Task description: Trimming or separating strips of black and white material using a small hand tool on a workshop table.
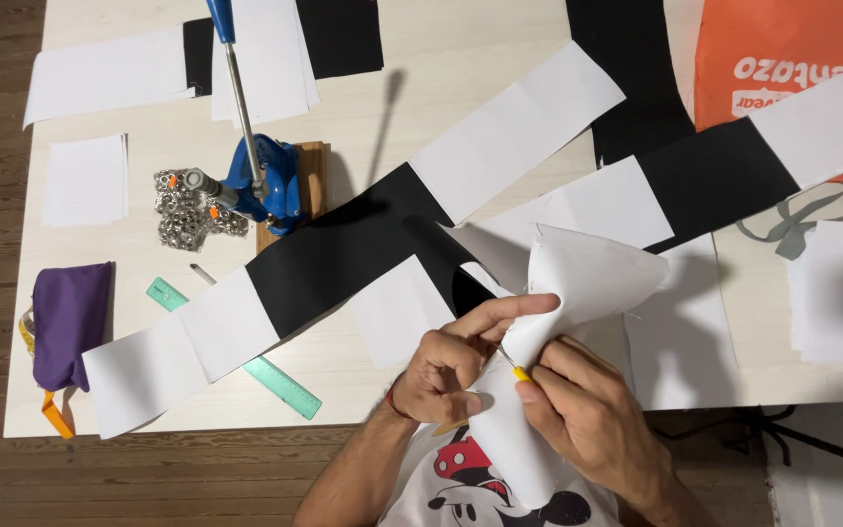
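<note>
Left hand (451, 369) pinching a fold of white fabric (578, 293), index finger stretched along the crease. Right hand (587, 410) closed on a small yellow-handled tool (513, 367), its thin metal tip set against the fabric just beside the left fingers; seemingly unpicking or piercing a seam, though too small to tell which. Fabric lifted off the surface (412, 88), close to the body, near edge hanging over the lap.

Judged by the layout: long strips (343, 254) of joined black and white panels already lying across the surface, loose white pieces (85, 181) stacked at the far left, so probably midway, with piecing done and fixing or finishing left.

Containers: a purple pouch (70, 322) at the left edge, contents hidden. Beside the blue hand press (260, 181), a loose heap of metal eyelets (182, 210), in no box. Green ruler (246, 356) partly under a strip.
</note>
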